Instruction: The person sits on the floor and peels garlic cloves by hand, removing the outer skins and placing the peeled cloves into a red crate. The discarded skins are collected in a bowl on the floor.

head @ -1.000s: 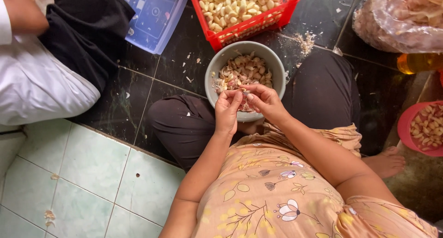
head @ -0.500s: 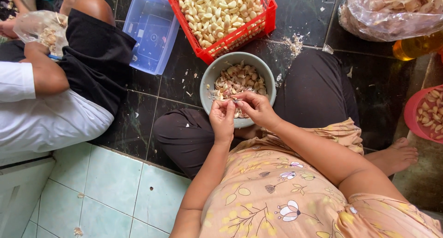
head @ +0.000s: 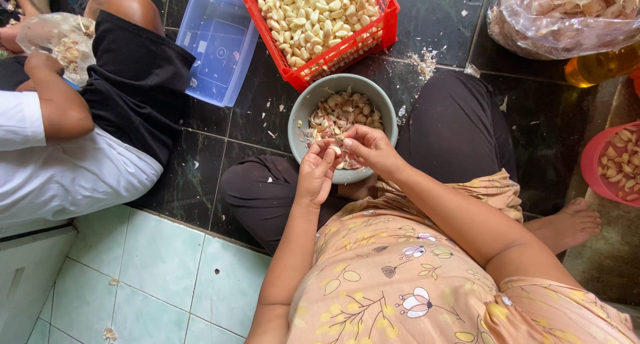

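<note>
A floor of glossy black marble-patterned tiles (head: 440, 17) meets pale green tiles (head: 160, 277) at lower left. Papery white skin scraps (head: 421, 63) litter the dark tiles. Soft daylight reflects off the surfaces.

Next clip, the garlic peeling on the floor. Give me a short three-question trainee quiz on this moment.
1. True or false: both hands meet over the grey bowl.
2. Multiple choice: what fills the red basket? A) peeled garlic cloves B) onions C) rice
3. Fill in: the empty container left of the red basket is a blue plastic ____.

Key
1. True. The left hand and right hand pinch a garlic clove together above the bowl's near rim.
2. A. The pale garlic cloves are heaped in it.
3. Tub. The blue tub sits on the dark tile floor beside another person's knee.
</note>
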